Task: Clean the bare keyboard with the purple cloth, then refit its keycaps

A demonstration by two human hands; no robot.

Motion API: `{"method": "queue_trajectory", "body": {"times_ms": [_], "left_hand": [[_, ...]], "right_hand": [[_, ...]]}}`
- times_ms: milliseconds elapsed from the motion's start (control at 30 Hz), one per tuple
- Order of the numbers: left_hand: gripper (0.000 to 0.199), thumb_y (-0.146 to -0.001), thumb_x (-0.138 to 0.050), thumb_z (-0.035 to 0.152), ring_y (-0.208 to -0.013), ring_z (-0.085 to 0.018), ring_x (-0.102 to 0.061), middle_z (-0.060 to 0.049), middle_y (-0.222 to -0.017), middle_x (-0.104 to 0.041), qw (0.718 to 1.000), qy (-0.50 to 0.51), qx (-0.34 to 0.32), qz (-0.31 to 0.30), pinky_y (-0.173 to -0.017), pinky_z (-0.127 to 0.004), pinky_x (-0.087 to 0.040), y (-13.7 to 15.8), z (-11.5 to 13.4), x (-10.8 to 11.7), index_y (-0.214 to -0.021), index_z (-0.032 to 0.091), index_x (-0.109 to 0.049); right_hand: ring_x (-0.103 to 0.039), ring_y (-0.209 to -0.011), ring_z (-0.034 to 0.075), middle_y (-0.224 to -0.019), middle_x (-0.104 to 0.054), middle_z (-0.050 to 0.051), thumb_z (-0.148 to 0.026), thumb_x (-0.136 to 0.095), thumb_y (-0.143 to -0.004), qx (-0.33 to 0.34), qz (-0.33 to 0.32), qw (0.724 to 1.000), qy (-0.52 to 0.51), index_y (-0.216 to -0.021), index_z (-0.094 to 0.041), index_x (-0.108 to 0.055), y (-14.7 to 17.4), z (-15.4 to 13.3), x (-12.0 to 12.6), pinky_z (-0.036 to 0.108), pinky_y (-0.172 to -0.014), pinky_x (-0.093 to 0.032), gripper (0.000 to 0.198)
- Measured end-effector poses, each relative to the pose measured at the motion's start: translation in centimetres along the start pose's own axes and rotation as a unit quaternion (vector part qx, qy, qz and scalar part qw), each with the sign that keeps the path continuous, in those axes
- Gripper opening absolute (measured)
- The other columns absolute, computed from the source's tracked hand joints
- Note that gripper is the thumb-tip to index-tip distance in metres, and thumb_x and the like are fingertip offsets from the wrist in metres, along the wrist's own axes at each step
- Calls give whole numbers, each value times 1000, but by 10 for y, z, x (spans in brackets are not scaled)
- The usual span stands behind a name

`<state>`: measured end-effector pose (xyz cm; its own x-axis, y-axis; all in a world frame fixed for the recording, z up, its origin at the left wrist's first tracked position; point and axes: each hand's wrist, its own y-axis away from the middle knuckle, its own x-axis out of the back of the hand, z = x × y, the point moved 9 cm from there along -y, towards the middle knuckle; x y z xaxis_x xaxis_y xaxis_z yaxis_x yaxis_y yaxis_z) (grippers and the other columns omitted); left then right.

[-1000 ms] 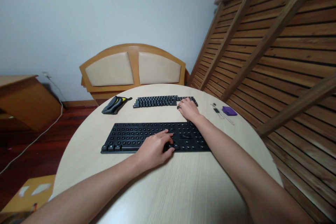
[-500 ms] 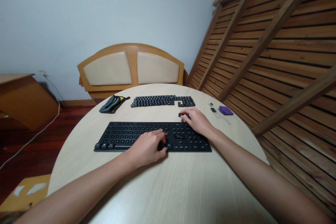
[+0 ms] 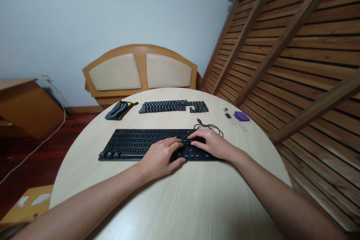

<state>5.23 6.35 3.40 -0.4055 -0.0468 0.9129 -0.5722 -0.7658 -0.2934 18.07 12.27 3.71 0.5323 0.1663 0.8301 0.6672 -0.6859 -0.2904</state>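
Note:
A black keyboard (image 3: 132,142) lies on the table, most of its switches bare. A few keycaps (image 3: 109,154) and a long space bar (image 3: 132,155) sit along its front row. My left hand (image 3: 163,155) rests over the front middle of the keyboard, fingers bent and thumb held apart at the front edge. Over the right part is my right hand (image 3: 209,142), its index finger and thumb apart above the switches, with nothing visible between them. A cable with a USB plug (image 3: 199,120) lies coiled just behind my right hand. The keys under both hands are hidden.
Loose black keycaps (image 3: 165,106) stand in rows at the back of the round table (image 3: 180,202). A grey, black and yellow pouch (image 3: 119,110) lies back left. Thin wire tools (image 3: 229,117) and a purple pouch (image 3: 241,116) lie right, near a slatted wooden panel (image 3: 281,63).
My right hand has come from the keyboard's back edge towards me and left, over the switches, uncovering the cable. My left thumb has moved slightly right, and its fingers have spread a little.

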Motion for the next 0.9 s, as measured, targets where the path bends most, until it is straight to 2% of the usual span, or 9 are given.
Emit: {"method": "queue_trajectory", "body": {"times_ms": [133,367,467,667,900], "left_hand": [[22,-91,-60,37,-112,-28,-63,-9,-126,-65,1000,-12,14,-10,-97,-45,-52,0,-3,3,-100,18,-67],[27,-91,-57,44,-91,-27,-62,-8,-98,-68,996,-75,49,-6,-80,-41,-55,-2,-5,11,-86,18,-64],[25,-90,-58,43,-94,-27,-61,-8,-95,-67,995,-81,50,2,-82,-41,-53,-2,-4,12,-87,19,-63],[19,-92,-58,33,-103,-26,-60,-6,-102,-70,998,-16,47,26,-87,-40,-52,-2,-4,10,-106,20,-62],[15,-94,-59,28,-100,-23,-63,-4,-103,-71,997,41,55,36,-86,-37,-53,0,-11,5,-106,22,-64]], "right_hand": [[-65,-98,20,-102,-73,5,-24,-66,-90,0,2,1000,-31,-106,-22,-71,-2,-2,-4,35,-89,-48,17],[-66,-99,20,-106,-74,4,-25,-64,-91,4,13,998,-58,-106,-23,-72,-2,-18,-8,34,-91,-48,17],[-65,-101,20,-105,-74,4,-25,-66,-90,6,13,998,-60,-106,-23,-72,-2,-23,-9,34,-92,-47,17],[-65,-99,20,-101,-75,4,-27,-66,-91,22,3,998,-64,-105,-24,-73,-2,-28,-10,34,-90,-47,17],[-65,-93,19,-95,-74,3,-28,-70,-88,5,-4,996,-85,-98,-24,-74,-2,-26,-12,32,-85,-48,12]]}}
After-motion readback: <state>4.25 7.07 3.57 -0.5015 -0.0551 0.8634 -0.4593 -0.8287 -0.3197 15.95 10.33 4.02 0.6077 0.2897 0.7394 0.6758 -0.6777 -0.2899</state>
